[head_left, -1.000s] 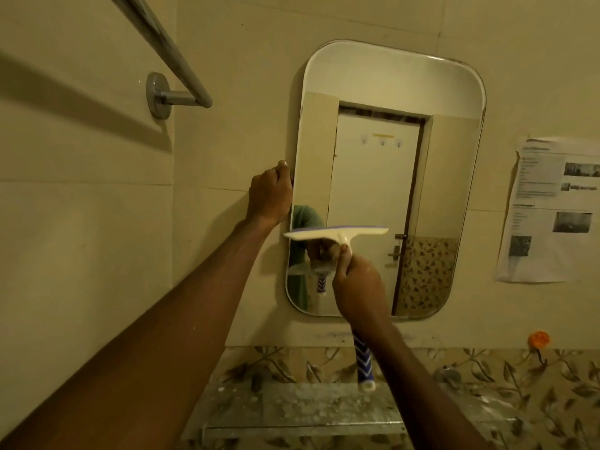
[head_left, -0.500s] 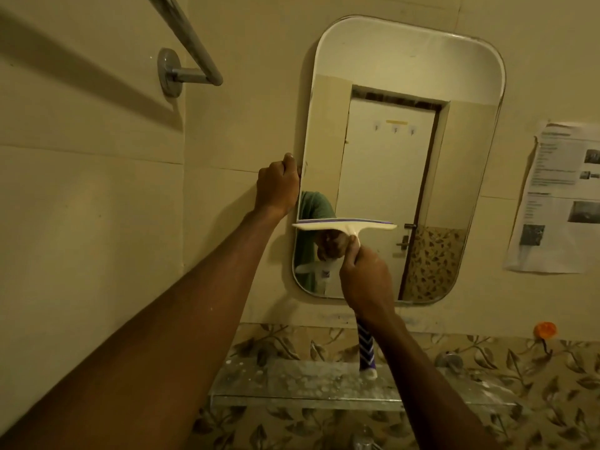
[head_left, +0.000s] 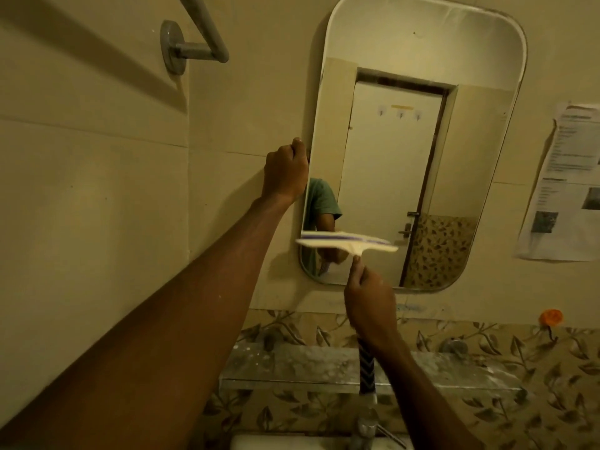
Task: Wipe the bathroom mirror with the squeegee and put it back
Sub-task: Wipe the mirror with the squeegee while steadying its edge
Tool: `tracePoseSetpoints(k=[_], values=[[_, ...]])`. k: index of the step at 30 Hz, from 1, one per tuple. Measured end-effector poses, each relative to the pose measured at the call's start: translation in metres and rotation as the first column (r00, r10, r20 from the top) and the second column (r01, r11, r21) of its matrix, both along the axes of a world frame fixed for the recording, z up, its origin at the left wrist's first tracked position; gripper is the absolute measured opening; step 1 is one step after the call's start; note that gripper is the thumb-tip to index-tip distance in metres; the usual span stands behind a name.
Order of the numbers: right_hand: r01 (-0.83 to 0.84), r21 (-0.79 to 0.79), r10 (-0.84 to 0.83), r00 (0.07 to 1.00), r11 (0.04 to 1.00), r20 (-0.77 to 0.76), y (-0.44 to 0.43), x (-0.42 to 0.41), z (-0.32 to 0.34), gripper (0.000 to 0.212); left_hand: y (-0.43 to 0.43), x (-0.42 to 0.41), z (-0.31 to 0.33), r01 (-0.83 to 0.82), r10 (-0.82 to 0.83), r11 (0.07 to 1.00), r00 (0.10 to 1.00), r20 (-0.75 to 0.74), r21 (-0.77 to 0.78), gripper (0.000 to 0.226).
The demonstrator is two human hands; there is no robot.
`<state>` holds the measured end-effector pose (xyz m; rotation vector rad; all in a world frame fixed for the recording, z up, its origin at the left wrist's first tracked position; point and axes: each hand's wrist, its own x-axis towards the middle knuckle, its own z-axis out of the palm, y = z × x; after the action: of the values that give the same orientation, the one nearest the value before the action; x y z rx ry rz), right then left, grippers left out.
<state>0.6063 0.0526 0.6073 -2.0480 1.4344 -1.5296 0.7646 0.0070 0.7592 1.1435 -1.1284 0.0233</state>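
White squeegee (head_left: 347, 244) sits level on the lower mirror (head_left: 399, 157), right hand (head_left: 370, 306) curled round its handle; left hand (head_left: 285, 172) grips the mirror's edge, likely steadying it.

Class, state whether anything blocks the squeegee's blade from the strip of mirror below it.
Nothing visible does. The white squeegee with the blue-striped handle, gripped by the right hand, has only bare glass of the rounded wall mirror below its blade. The left hand grips the mirror's left edge, above the blade.
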Motion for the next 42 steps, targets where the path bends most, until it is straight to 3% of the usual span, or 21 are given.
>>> tracePoseSetpoints(k=[4,12,16,19,25,30,33,37,42], values=[[-0.003,-0.029,0.003,1.0,1.0,0.008,-0.007,-0.001,0.005,0.044,0.0,0.0,-0.001,0.012,-0.011,1.0,1.0,0.015,-0.003,0.057],[0.018,0.168,-0.017,1.0,0.986,-0.008,0.005,-0.011,-0.087,0.047,0.002,-0.002,0.0,-0.001,0.001,1.0,1.0,0.01,-0.011,0.052],[0.023,0.128,-0.03,0.998,0.992,0.057,0.005,-0.028,-0.09,0.046,0.004,-0.003,0.001,-0.034,0.035,0.999,0.999,0.033,-0.005,0.051],[0.037,0.075,-0.045,0.994,0.996,0.1,-0.002,-0.052,-0.072,0.047,0.006,-0.005,0.001,-0.036,0.036,0.999,0.998,0.046,-0.008,0.05],[0.039,0.016,-0.039,0.999,0.999,0.036,-0.028,-0.07,-0.024,0.05,0.004,-0.006,0.001,-0.047,0.047,0.999,0.998,0.031,0.0,0.052],[-0.025,-0.106,0.036,0.994,0.994,0.103,-0.034,-0.058,0.078,0.048,0.007,-0.007,0.003,-0.037,0.036,0.999,0.998,0.044,0.028,0.058],[0.024,-0.152,-0.01,0.996,0.988,0.089,-0.043,-0.074,0.113,0.05,0.007,-0.004,0.002,-0.017,0.017,0.999,0.999,0.027,0.032,0.065],[0.083,-0.051,-0.079,0.993,0.995,0.083,-0.055,-0.113,0.057,0.049,0.006,-0.003,-0.001,-0.003,0.002,1.0,1.0,0.029,0.025,0.063],[0.084,-0.057,-0.095,0.97,0.995,-0.224,-0.049,-0.124,-0.019,0.058,0.009,-0.005,0.0,-0.021,0.02,1.0,0.998,0.058,0.006,0.054]])
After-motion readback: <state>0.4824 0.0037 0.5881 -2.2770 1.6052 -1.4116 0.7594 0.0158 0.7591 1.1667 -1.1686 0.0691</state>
